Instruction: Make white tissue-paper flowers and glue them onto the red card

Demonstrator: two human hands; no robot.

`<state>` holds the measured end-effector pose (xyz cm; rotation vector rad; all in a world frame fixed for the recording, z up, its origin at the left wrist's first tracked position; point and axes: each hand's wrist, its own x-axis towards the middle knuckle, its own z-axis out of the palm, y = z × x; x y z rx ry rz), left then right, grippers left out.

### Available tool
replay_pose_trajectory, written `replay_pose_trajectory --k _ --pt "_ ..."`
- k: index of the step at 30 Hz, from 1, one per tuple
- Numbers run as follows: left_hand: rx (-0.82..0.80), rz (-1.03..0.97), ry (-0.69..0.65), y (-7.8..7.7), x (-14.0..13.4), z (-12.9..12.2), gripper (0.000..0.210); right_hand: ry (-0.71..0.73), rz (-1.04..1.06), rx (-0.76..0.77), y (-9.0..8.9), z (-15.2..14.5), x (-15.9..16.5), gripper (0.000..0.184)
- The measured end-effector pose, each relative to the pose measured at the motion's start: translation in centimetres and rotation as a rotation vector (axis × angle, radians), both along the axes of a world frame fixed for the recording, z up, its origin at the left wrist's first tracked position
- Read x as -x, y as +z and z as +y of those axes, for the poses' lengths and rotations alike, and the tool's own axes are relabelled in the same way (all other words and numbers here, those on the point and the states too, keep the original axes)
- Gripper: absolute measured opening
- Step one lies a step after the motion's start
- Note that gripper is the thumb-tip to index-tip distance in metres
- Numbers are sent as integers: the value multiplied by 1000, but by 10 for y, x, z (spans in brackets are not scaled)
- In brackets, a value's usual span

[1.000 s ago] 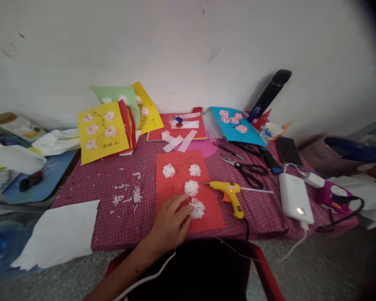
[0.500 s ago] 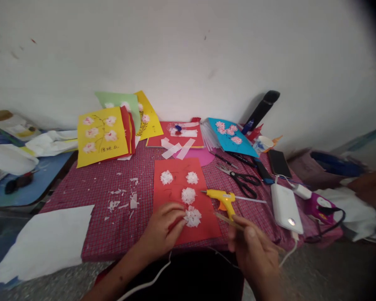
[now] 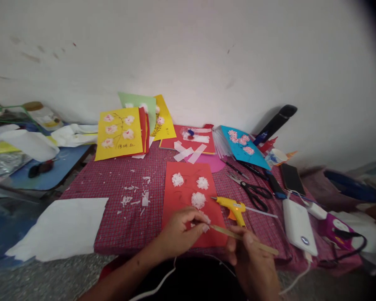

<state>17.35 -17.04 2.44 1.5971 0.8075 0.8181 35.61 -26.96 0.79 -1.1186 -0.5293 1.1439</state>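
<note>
A flat red paper card bears four round, ruffled white paper flowers. Over the card's near part, the left hand bends its fingers about the nearest flower, partly hiding it; whether they grip it I cannot tell. Beside the card's near right corner, the right hand pinches one slim, pale stick, tip at the left fingertips. Right of the card: one plastic glue gun, one pair of scissors. Left: torn scraps on the checked-cloth desk.

The right hand has come in at lower right, bringing a stick to the left hand, now partly covering the lowest flower.
</note>
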Motion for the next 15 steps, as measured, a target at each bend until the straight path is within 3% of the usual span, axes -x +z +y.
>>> replay_pose_trajectory --k 6,10,15 --pt "-51 70 32 -4 13 -3 13 102 -124 -30 1 4 3 30" --pt "-127 141 35 -13 20 -5 13 153 -363 -4 4 0 8 29" --pt "-245 188 55 -22 25 -10 18 192 -612 -96 17 -4 22 25"
